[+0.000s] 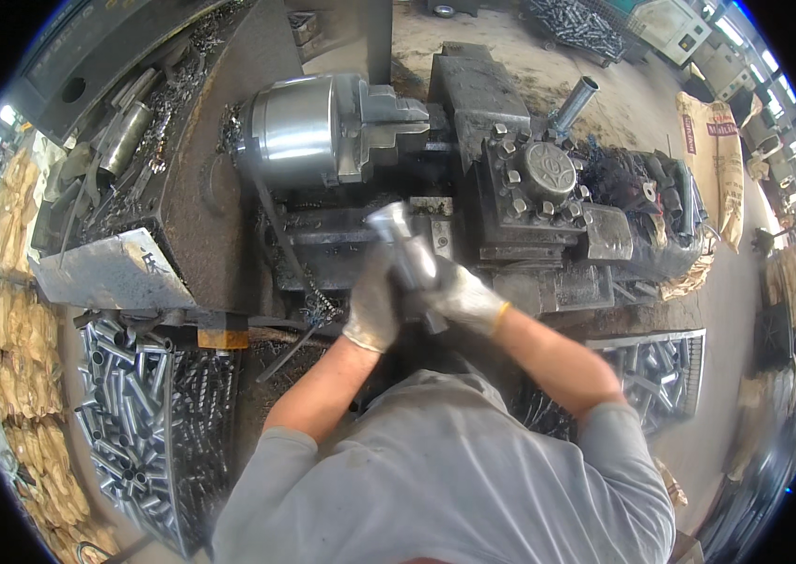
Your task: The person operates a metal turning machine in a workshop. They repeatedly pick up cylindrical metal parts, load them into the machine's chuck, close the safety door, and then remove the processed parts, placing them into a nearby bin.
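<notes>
Your left hand (372, 305) and right hand (464, 299), both gloved, are close together, gripping a shiny metal tube (414, 261) from its two sides. It is in front of your belly, tilted, with its far end leaning to your left. That end is below the round chuck (296, 132), apart from it, and the bolted tool block (534, 179) sits off to your right. The picture is smeary there, so I can't tell how each finger wraps, or whether it's all one piece.

It looks hard and stiff, so a squeeze should not bend it or break it. I'd guess it has some weight but isn't too much for you. Smooth sides could be slippery, more so if oily. Hold it around the middle, and mind the rims, which may be sharp.
</notes>
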`<state>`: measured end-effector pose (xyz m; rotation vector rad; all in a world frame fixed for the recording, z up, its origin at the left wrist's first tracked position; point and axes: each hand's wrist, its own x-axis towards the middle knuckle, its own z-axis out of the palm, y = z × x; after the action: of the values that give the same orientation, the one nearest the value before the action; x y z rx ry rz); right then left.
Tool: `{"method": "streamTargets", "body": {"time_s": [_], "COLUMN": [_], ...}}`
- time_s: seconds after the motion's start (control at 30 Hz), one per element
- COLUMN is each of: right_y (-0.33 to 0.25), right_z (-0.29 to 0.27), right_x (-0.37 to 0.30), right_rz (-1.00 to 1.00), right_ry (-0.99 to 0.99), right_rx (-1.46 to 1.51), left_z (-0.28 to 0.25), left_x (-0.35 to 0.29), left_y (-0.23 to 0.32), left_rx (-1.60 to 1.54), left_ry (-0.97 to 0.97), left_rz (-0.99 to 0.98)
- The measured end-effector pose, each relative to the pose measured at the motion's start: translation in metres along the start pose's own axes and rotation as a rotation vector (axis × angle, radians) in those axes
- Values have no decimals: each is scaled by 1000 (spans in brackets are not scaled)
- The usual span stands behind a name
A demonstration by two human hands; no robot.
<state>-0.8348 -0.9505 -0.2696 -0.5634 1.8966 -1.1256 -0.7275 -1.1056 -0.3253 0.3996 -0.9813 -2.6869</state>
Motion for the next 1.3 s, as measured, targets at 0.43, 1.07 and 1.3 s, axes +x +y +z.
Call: {"method": "streamTargets", "body": {"time_s": [0.43, 1.07, 1.3], "right_y": [-149, -101, -110], "right_z": [-169, -214, -182], "right_x": [4, 232, 244], "right_rz": [-849, 25, -399], "right_ry": [315, -316, -211], "right_rx": [-744, -1430, -977], "left_z": [19, -198, -229], "left_x": [119, -131, -166], "left_y": [-38, 42, 82], "left_rx": [1847, -126, -215], "left_ry": [-682, 1120, 938], "left_rz": [-440, 568, 244]}}
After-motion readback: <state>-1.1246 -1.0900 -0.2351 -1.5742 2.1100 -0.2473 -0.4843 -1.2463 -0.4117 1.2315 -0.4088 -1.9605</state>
